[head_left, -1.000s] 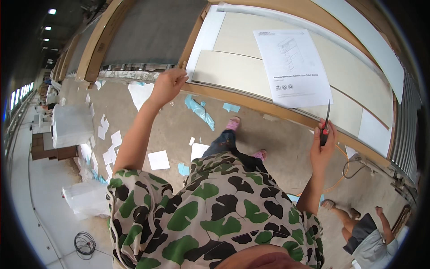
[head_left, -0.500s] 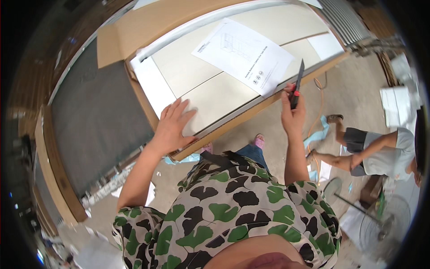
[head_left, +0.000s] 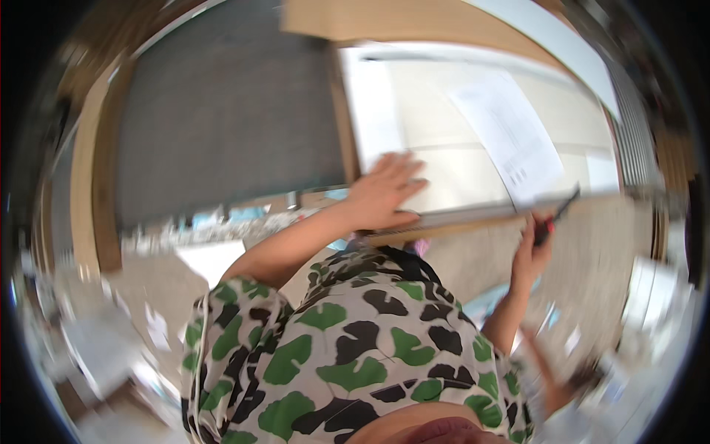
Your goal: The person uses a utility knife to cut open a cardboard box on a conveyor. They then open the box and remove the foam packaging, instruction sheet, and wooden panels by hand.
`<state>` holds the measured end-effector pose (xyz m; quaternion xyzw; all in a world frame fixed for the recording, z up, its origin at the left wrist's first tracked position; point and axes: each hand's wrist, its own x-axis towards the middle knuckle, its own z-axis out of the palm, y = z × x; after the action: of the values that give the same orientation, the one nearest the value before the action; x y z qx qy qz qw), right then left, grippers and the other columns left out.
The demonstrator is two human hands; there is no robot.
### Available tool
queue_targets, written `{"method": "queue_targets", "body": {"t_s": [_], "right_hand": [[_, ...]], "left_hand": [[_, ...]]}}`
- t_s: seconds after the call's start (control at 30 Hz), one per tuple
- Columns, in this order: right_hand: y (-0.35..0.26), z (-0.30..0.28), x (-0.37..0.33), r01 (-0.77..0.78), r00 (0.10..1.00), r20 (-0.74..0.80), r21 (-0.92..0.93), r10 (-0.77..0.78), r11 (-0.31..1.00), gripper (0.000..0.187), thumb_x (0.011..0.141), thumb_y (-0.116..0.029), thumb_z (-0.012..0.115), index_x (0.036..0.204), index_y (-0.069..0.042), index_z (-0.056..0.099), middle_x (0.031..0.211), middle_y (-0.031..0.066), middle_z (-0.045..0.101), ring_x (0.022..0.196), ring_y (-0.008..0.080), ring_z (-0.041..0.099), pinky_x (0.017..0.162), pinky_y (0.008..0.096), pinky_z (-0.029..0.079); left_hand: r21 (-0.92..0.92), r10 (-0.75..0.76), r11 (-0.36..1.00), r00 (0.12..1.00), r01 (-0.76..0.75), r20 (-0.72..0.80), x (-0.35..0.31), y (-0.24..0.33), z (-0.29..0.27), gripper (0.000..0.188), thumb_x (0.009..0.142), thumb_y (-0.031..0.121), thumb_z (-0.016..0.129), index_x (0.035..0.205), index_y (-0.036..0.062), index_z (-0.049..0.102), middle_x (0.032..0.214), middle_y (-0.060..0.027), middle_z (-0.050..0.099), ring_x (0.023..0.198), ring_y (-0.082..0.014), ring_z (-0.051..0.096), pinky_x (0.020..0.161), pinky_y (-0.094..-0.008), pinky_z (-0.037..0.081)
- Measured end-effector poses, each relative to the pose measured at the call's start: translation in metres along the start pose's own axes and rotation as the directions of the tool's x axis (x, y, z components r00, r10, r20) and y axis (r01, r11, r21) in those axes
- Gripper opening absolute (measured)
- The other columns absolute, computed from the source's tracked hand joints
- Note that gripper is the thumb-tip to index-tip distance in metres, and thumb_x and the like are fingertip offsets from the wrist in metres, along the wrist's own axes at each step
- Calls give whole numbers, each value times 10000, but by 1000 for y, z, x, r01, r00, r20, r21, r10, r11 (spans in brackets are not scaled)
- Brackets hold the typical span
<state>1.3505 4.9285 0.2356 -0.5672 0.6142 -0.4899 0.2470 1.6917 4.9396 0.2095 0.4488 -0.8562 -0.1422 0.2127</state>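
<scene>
My left hand (head_left: 386, 191) lies with fingers spread on the near left corner of an open cardboard box (head_left: 414, 235) packed with pale flat panels (head_left: 436, 170). My right hand (head_left: 534, 248) is closed round the black and red handle of a utility knife (head_left: 547, 226), just beyond the box's near edge. Its dark blade points up and to the right. A printed instruction sheet (head_left: 510, 126) with a line drawing rests on the panels, between my two hands. White foam padding (head_left: 372, 111) lines the left end of the box. Motion blurs the picture.
A large dark grey surface (head_left: 229, 111) stretches left of the box. A raised cardboard flap (head_left: 414, 24) stands at the far side. Another person (head_left: 555, 377), badly blurred, is at the lower right. White pieces (head_left: 643, 292) lie at the right, and paper scraps lie on the floor.
The view has swung left, so the box and sheet now appear further right and more of the grey surface shows. My left hand stays on the box corner; my right still grips the utility knife.
</scene>
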Motion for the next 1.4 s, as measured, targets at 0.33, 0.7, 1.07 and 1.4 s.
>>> {"method": "queue_targets", "body": {"t_s": [0.33, 0.7, 1.07, 1.4], "right_hand": [[-88, 45, 53, 63, 794, 606, 11, -56, 998, 395, 930, -158, 581, 1291, -15, 509, 863, 5, 578, 650, 59, 482, 522, 201, 368], [-181, 258, -3, -147, 53, 990, 137, -130, 980, 572, 920, -107, 603, 1432, -15, 365, 722, -7, 506, 627, 67, 482, 494, 209, 378], [-133, 381, -6, 631, 8, 685, 562, -728, 535, 498, 873, -268, 656, 1260, 19, 532, 1282, 244, 543, 1204, 419, 496, 1029, 450, 391], [-81, 145, 52, 712, 41, 855, 339, -517, 615, 390, 752, -127, 736, 1123, -54, 639, 1268, 168, 558, 1167, 361, 498, 981, 428, 431]], "left_hand": [[19, 104, 994, 898, -106, -427, -1, -2, 19, 607, 691, 535, 757, 1015, 27, 686, 1216, -213, 581, 1180, -380, 499, 1038, -472, 340], [-410, -611, 768, 368, 492, -701, -90, 48, 33, 253, 834, 296, 717, 937, 67, 690, 1071, -129, 666, 1045, -313, 609, 929, -436, 424], [-336, -458, 889, 640, 312, -617, -89, 83, -1, 188, 831, 207, 715, 943, 59, 683, 1061, -129, 653, 1030, -321, 606, 869, -434, 462], [-209, -413, 911, 803, 357, -430, -79, 92, 0, 319, 807, 281, 738, 1052, 90, 663, 1106, -88, 648, 1215, -318, 520, 996, -477, 384]]}}
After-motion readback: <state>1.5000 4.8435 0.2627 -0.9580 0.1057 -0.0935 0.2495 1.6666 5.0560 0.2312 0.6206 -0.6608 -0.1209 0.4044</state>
